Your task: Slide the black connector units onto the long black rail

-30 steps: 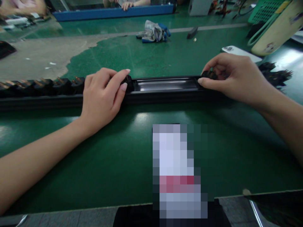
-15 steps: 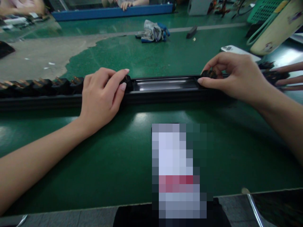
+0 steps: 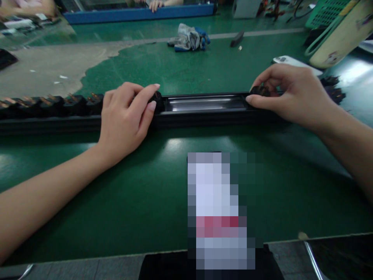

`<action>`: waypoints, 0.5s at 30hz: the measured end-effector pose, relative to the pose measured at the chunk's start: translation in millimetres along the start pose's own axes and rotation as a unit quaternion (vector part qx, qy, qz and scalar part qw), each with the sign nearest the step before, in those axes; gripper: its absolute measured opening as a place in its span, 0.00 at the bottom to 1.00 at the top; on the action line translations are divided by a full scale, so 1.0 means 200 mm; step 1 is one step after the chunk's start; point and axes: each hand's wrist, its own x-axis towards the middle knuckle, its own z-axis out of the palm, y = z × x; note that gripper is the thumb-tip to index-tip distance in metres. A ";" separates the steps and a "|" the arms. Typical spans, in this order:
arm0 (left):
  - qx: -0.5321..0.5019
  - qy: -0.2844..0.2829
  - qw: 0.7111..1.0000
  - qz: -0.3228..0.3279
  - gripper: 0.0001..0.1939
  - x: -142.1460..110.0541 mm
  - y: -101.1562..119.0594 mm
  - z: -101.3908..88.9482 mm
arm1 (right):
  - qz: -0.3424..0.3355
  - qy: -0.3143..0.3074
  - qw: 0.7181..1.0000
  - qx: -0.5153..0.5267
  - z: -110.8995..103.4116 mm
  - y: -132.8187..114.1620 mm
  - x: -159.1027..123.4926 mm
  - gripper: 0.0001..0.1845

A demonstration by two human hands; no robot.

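A long black rail [image 3: 204, 107] lies across the green table [image 3: 145, 194]. A row of small black parts with copper pins [image 3: 49, 103] fills its left stretch. My left hand [image 3: 125, 118] rests on the rail, its fingers curled over the last black part [image 3: 159, 102] of that row. My right hand [image 3: 287, 95] pinches a small black part [image 3: 260, 91] at the rail's right stretch. The rail's middle shows a bare shiny channel between the two hands.
A pile of loose black parts [image 3: 332, 87] lies right of my right hand. Farther back are a white phone [image 3: 291, 62], crumpled gloves [image 3: 189, 39], a small black block [image 3: 236, 39] and a green basket [image 3: 323, 15]. Another person's hand [image 3: 155, 4] rests at the far edge.
Another person's fingers, seen at the right edge half a second ago, have withdrawn. My hands have barely moved.
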 end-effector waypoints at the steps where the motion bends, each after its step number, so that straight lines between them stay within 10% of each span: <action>1: 0.000 -0.003 1.000 -0.001 0.27 0.00 0.00 0.00 | 0.000 -0.001 1.000 -0.004 0.00 0.00 0.00 0.13; 15: -0.002 0.000 1.000 0.006 0.27 0.00 0.00 0.00 | 0.001 0.002 1.000 -0.011 0.00 0.00 0.00 0.12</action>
